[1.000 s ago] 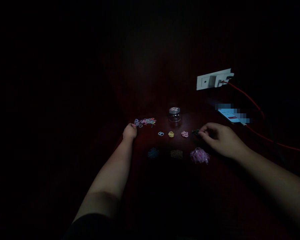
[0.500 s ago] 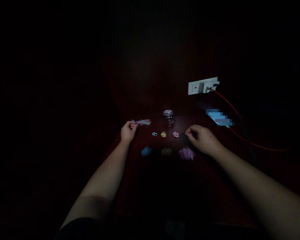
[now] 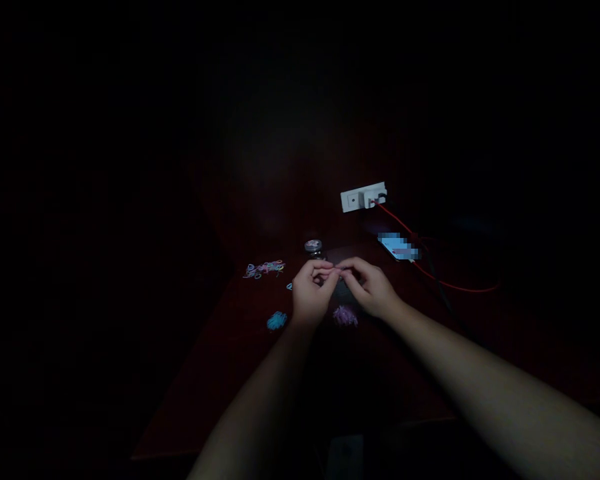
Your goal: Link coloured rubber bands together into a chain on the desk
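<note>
Here the left hand (image 3: 312, 293) and right hand (image 3: 373, 288) come together over the dark table (image 3: 240, 360), fingertips pinched close and meeting; whatever sits between them is too small and dim to tell. Just behind the left hand stands the lidded jar (image 3: 313, 247), partly hidden. Over to the left lies the mixed-colour pile of bands (image 3: 265, 269), with the blue pile (image 3: 277, 321) nearer the camera and the purple pile (image 3: 345, 315) below the joined fingers. To the right, a lit phone (image 3: 399, 247) lies beneath the white wall socket (image 3: 364, 197), a red cable (image 3: 445, 285) curving away.
</note>
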Action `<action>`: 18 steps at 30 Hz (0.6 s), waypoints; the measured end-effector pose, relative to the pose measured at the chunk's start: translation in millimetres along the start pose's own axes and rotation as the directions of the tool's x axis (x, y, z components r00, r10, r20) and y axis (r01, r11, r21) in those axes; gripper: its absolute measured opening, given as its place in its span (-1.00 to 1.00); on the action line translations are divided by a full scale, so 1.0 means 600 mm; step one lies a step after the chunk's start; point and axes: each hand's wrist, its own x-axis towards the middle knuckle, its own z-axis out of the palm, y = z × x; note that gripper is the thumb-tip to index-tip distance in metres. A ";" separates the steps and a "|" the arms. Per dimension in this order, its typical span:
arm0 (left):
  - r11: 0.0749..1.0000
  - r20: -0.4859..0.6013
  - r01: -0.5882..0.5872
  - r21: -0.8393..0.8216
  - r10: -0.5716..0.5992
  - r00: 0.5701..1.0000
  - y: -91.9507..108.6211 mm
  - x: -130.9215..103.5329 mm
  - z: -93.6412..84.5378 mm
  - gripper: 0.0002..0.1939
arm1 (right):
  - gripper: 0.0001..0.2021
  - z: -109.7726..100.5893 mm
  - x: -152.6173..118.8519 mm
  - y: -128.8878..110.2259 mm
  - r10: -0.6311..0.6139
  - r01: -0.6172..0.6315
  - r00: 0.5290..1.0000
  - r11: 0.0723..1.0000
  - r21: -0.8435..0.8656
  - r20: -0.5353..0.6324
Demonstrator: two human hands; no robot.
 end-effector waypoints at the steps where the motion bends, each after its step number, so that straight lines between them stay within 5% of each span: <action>1: 1.000 -0.023 0.000 0.000 0.000 1.000 -0.004 -0.004 0.002 -0.85 | -0.85 0.001 0.000 -0.001 -0.009 0.009 1.000 1.000 -0.004 -0.018; 8: 0.987 0.018 -0.098 0.126 0.096 0.995 -0.043 -0.021 -0.023 -0.88 | -0.90 0.012 -0.005 0.007 -0.009 0.010 1.000 0.997 -0.080 0.015; 18: 0.902 0.125 -0.285 0.325 0.258 0.958 -0.020 -0.018 -0.029 -0.95 | -0.95 0.010 -0.006 0.005 0.090 -0.090 0.995 0.996 0.009 0.033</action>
